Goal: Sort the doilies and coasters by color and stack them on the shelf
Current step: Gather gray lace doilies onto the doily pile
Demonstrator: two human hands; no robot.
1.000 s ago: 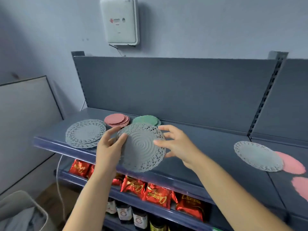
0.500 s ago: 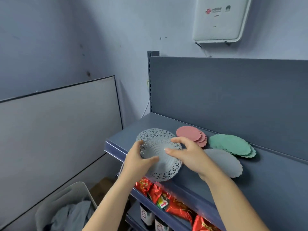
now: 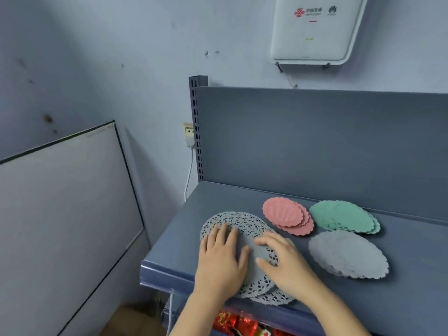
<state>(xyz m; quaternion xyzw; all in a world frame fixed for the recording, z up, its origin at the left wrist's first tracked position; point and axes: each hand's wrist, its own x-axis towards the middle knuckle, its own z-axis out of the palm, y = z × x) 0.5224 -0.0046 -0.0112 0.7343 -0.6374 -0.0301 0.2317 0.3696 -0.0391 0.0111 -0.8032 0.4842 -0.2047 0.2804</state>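
At the far left of the dark blue-grey metal shelf (image 3: 412,299), the left hand (image 3: 219,260) lies flat on the stack of grey lace-edged round doilies (image 3: 242,221). Its fingers (image 3: 225,235) are straight, spread, and gripping nothing. The right hand (image 3: 288,265) presses the same stack from the other side, its fingers also extended and holding nothing. Both palms seem to be squaring the top doily onto its own colour's stack, whose near edge reaches the shelf's front lip. Further right, behind, sits a fanned pile of pink scalloped coasters (image 3: 283,212), with mint-green scalloped coasters (image 3: 339,215) just beside it. In front of those lies a pile of plain grey scalloped coasters (image 3: 346,253), so each colour has its own pile.
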